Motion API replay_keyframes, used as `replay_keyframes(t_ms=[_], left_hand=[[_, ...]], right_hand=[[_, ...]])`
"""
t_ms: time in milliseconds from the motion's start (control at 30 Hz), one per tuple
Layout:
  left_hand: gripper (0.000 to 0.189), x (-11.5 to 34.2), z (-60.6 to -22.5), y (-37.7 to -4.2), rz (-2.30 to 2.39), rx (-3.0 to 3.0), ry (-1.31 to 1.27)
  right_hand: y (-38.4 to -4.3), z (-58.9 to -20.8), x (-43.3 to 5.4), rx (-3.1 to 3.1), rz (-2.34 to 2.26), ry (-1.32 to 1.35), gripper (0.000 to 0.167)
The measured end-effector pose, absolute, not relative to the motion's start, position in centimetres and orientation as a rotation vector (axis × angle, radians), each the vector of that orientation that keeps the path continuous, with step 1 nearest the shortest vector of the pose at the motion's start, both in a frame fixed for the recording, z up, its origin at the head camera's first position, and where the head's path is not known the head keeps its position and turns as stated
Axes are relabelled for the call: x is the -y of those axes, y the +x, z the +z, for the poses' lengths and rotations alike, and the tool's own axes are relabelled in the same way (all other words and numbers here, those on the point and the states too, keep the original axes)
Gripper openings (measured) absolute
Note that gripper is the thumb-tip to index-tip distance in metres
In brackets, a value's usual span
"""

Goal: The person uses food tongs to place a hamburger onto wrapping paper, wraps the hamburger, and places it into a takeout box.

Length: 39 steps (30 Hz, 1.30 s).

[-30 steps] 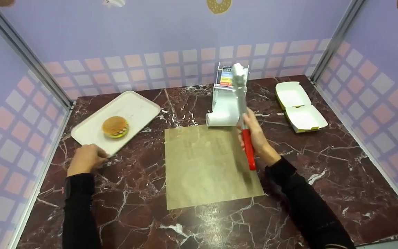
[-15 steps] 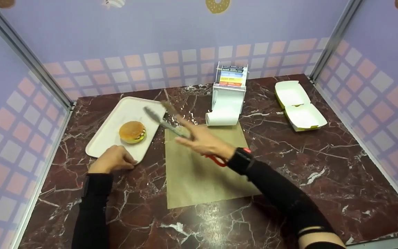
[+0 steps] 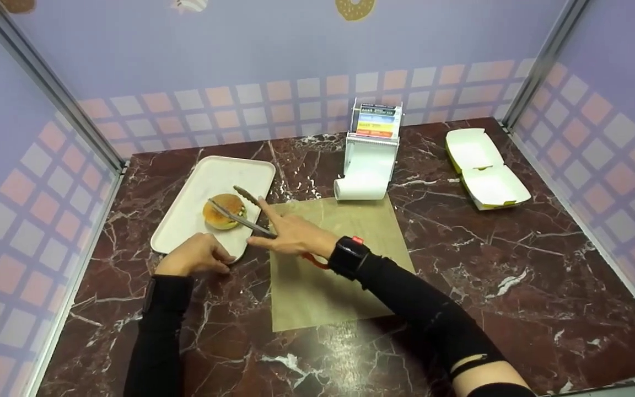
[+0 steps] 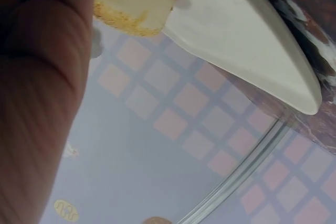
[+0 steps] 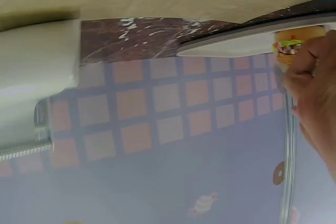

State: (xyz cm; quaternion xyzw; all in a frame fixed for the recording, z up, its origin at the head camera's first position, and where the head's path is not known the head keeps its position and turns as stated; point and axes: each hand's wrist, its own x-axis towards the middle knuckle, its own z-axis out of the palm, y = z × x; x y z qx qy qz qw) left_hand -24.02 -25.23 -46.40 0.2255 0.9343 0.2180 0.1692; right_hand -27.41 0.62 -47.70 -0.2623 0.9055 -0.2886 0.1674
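Observation:
A burger [image 3: 222, 212] with a sesame-coloured bun sits on a white tray [image 3: 190, 190] at the left of the counter. My left hand [image 3: 199, 255] holds the tray's near edge, fingers curled at its corner; those fingertips are partly hidden. My right hand [image 3: 295, 234] grips metal tongs [image 3: 254, 225] with red handles. The tongs' arms are spread, one across the top of the bun and the other beyond its right side. Whether they touch the bun I cannot tell. In the left wrist view the burger [image 4: 134, 1] appears close beside the left hand [image 4: 42, 87].
Brown wrapping paper [image 3: 328, 292] lies flat under the right forearm. Behind it stands a label dispenser [image 3: 375, 124] with a white roll [image 3: 364, 186]. An opened burger box [image 3: 488, 165] sits at the back right. Walls [image 3: 312, 44] enclose the marble counter [image 3: 516, 309].
The left hand has shifted the tray and burger to the right. My right hand has swung the tongs from upright over the paper leftward and down to the burger.

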Motion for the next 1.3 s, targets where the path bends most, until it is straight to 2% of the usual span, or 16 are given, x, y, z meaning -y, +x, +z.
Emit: replay_keyframes(t_ms=[100,233,600,700,800,1033,1300], left_hand=[[0.018,24.9,-46.1,-24.1,0.611,-2.648,0.609],[0.020,24.8,-46.0,-24.2,0.630,-2.632,0.562],[0.020,24.5,-45.8,-23.8,0.582,-2.676,0.564],[0.020,24.5,-45.9,-23.9,0.566,-2.678,0.555],[0.019,24.5,-46.1,-24.0,0.569,-2.666,0.551],[0.019,24.4,-46.2,-24.1,0.563,-2.649,0.536],[0.022,24.8,-46.1,-23.8,0.565,-2.656,0.531]], right_hand=[[-28.0,-47.6,-0.5,-2.535,-0.878,-0.682,0.106],[-28.6,-47.6,-0.6,-2.430,-0.937,-0.669,0.098],[-28.8,-47.9,0.2,-2.129,-1.186,-0.554,0.049],[-28.7,-48.0,0.3,-2.120,-1.217,-0.558,0.041],[-28.6,-48.2,0.1,-2.095,-1.251,-0.555,0.041],[-28.7,-48.4,-1.0,-2.047,-1.340,-0.531,0.055],[-29.1,-48.6,-1.9,-2.014,-1.386,-0.555,0.055]])
